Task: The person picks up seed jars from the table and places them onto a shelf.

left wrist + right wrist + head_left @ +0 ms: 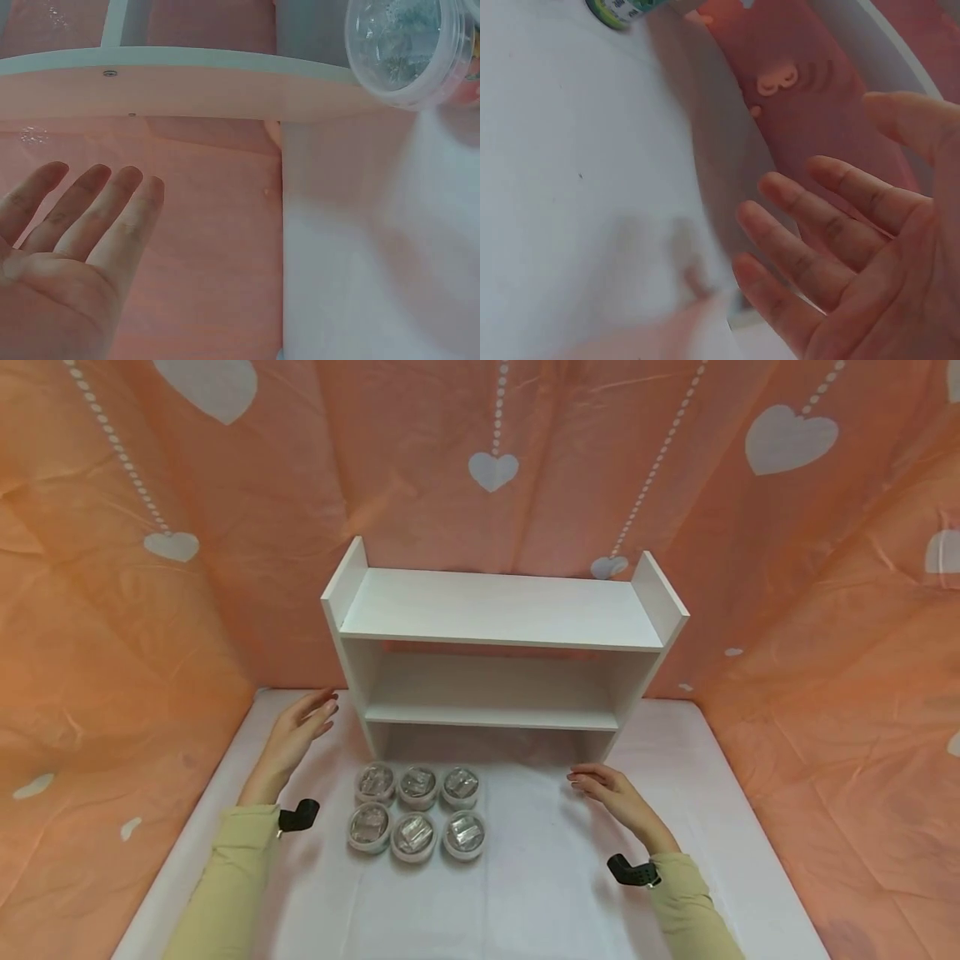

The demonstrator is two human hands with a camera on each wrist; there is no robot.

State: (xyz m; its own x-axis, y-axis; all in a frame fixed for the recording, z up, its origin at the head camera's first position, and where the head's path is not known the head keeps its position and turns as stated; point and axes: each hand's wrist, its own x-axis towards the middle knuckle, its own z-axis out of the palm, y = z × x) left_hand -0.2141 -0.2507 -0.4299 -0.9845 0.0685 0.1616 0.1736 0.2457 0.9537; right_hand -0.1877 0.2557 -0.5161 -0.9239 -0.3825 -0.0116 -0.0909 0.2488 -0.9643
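My left hand (288,739) hovers beside the left side panel of a white two-tier shelf (495,610), its fingers extended and nothing in them. To the right of the shelf's lower right corner, my right hand (622,802) is held above the table with loosely spread fingers, also holding nothing. Several round lidded tubs (414,837) with silvery packets visible on top stand in two rows in front of the shelf's left half. One clear plastic tub (394,49) shows close up in the left wrist view. The right wrist view catches part of a green-labelled container (622,9).
A white cloth covers the table (540,893). Orange sheeting with white hearts (493,470) hangs behind and on both sides. The shelf's upper board (498,606) and middle board (491,693) bear no objects. A black wrist camera (300,816) sits on each wrist.
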